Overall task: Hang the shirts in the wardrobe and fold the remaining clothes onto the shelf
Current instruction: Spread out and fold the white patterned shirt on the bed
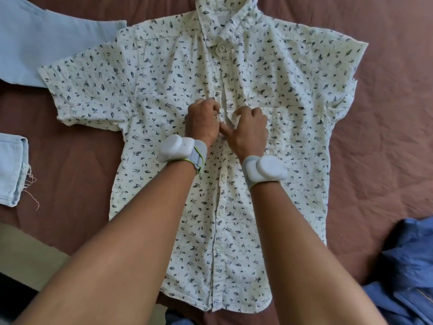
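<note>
A crumpled blue cloth garment (pixel 407 273) lies nearest, at the bed's lower right. Beyond it, the left hand (pixel 201 123) and right hand (pixel 250 130) pinch the button placket of the white leaf-print short-sleeved shirt (pixel 145 95), spread flat on the brown bedsheet (pixel 386 137). Pale blue jeans (pixel 25 43) lie far left; no writing is legible.
</note>
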The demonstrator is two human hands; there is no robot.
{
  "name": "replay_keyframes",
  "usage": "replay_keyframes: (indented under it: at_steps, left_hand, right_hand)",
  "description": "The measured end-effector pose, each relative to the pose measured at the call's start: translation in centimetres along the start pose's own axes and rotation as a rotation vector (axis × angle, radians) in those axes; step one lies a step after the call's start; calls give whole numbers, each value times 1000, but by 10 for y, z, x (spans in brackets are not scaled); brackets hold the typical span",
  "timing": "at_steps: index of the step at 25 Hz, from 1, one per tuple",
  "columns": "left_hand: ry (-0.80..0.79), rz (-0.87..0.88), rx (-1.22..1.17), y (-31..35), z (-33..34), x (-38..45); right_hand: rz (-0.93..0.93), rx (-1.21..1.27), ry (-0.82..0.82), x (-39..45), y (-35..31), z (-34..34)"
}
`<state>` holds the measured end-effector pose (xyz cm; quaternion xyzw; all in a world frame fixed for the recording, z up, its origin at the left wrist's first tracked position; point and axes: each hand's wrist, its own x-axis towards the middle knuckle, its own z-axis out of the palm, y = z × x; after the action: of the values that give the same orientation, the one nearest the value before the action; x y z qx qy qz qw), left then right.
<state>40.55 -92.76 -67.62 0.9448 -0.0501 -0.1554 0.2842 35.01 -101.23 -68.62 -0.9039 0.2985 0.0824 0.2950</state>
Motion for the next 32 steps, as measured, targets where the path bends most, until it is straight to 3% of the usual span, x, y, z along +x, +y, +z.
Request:
replay_keyframes:
  at_steps: [2,4,8,12,21,27,32]
  left_hand:
    - [41,-75,-35,-2,1,7]
    - [46,-71,-21,2,3,9]
    - [42,-79,20,6,9,9]
    - [-4,-216,-339,7,10,13]
    - [-168,-359,-541,15,-7,18]
    - [-111,-445,-605,17,-4,17]
    - [-128,-412,-550,17,-5,17]
  right_hand:
    - [37,-173,-44,7,2,-2]
    - [31,-178,-16,10,-1,-3]
    - [2,58,112,13,0,-2]
    - [9,336,179,12,-3,-5]
    - [80,585,104,16,3,-7]
    - [142,811,-52,19,10,1]
    - [213,929,-31,22,14,0]
